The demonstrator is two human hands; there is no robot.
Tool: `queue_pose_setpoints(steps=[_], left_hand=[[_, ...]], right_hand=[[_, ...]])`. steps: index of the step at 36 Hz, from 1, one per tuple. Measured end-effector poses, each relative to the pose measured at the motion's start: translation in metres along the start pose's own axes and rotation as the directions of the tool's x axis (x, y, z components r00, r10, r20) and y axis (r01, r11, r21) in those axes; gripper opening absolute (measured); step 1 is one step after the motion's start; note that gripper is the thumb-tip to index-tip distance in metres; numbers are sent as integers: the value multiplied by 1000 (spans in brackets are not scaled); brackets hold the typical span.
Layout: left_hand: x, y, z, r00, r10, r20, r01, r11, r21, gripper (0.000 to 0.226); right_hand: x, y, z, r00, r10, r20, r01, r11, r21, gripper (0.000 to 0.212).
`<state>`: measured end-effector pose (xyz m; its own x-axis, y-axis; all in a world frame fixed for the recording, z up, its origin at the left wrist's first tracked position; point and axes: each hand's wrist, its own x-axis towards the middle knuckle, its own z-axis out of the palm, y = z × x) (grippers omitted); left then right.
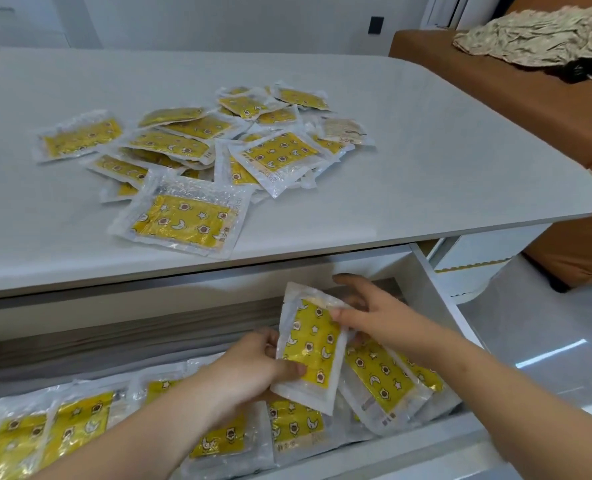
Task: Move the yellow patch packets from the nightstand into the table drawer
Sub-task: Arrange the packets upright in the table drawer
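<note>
Two hands hold one yellow patch packet above the open white drawer.

The left hand (253, 363) grips the clear-wrapped yellow patch packet (313, 344) at its lower left edge, fingers curled behind it and thumb pressed across the front. The right hand (369, 315) pinches the upper right edge, with its forefinger stretched out toward the far side. The packet stands tilted, nearly upright, and its yellow panel is printed with moons, stars and small flowers. It hangs over the right end of the open white drawer (438, 299), whose right wall is just beside the right hand. Under it, a row of matching packets (76, 424) lies overlapped along the near side, and a grey strip of drawer floor shows beyond them. On the pale grey tabletop (443, 161) farther off sits a loose pile of packets (218, 143), with bare surface to its right.
</note>
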<state>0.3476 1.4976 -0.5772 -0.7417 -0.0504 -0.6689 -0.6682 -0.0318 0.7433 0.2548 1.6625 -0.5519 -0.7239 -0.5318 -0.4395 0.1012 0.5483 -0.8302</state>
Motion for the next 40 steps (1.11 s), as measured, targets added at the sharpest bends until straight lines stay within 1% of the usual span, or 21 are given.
queue_pose_setpoints(steps=[1, 3, 5, 6, 8, 9, 11, 12, 14, 16, 18, 20, 22, 25, 26, 28, 30, 32, 34, 36, 40], left_hand=[[-1, 0, 2, 1000, 18, 16, -18, 1000, 21, 34], [-2, 0, 3, 997, 70, 33, -73, 993, 91, 35], [-1, 1, 1, 985, 171, 5, -167, 957, 237, 44], [1, 2, 0, 971, 239, -28, -219, 924, 313, 55], [6, 3, -3, 931, 357, -84, -293, 862, 414, 80], [8, 3, -3, 917, 391, -81, -312, 829, 464, 85], [8, 2, 0, 905, 424, -22, -327, 730, 600, 83], [9, 0, 3, 903, 429, 14, -329, 672, 664, 79], [9, -3, 7, 903, 425, 61, -311, 550, 775, 70], [10, -5, 7, 902, 429, 46, -264, 464, 845, 62], [13, -7, 4, 910, 414, 1, -196, 430, 881, 55], [14, -7, 3, 923, 383, -42, -137, 427, 894, 53], [13, -6, 3, 926, 373, -64, -103, 412, 906, 52], [13, -4, 2, 924, 378, -49, -103, 371, 923, 51], [13, -5, 1, 926, 377, -38, -112, 366, 924, 52], [14, -6, 1, 938, 347, -11, -129, 380, 916, 56], [14, -9, 2, 956, 293, 29, -144, 378, 915, 66], [15, -12, 4, 962, 266, 67, -163, 355, 921, 75], [14, -13, 5, 960, 269, 78, -169, 337, 926, 78], [14, -13, 5, 959, 273, 81, -171, 322, 931, 77], [15, -14, 6, 956, 261, 133, -200, 249, 948, 67]], right_hand=[[0, -1, 1, 999, -4, 33, 1, 997, 81, 42], [1, 0, 0, 999, -38, 23, 36, 994, 101, 30], [2, 3, -2, 997, -76, -4, 76, 996, 54, 25], [3, 5, -2, 996, -87, 9, 87, 996, 20, 25], [3, 7, 1, 992, -96, 79, 102, 991, -87, 24], [4, 8, 4, 989, -96, 112, 113, 982, -151, 22], [6, 8, 10, 986, -109, 125, 140, 952, -271, 18], [8, 9, 11, 987, -120, 110, 150, 933, -328, 21], [11, 10, 8, 989, -123, 85, 147, 890, -432, 30], [9, 10, 3, 991, -55, 118, 105, 879, -465, 41], [6, 10, -2, 978, 73, 193, 30, 874, -484, 48], [4, 11, -5, 961, 167, 222, 3, 791, -611, 50], [3, 11, -9, 969, 181, 169, -4, 695, -719, 51], [4, 13, -14, 982, 168, 84, -39, 621, -783, 53], [4, 15, -14, 980, 182, 77, -46, 589, -807, 58], [5, 18, -12, 967, 242, 84, -59, 529, -847, 74], [5, 20, -11, 954, 285, 97, -50, 467, -883, 88], [4, 20, -10, 950, 301, 85, -48, 411, -910, 94], [4, 19, -10, 950, 306, 67, -59, 383, -922, 93], [4, 19, -9, 956, 289, 47, -70, 384, -921, 87], [6, 22, -8, 964, 267, 17, -107, 440, -892, 78]])
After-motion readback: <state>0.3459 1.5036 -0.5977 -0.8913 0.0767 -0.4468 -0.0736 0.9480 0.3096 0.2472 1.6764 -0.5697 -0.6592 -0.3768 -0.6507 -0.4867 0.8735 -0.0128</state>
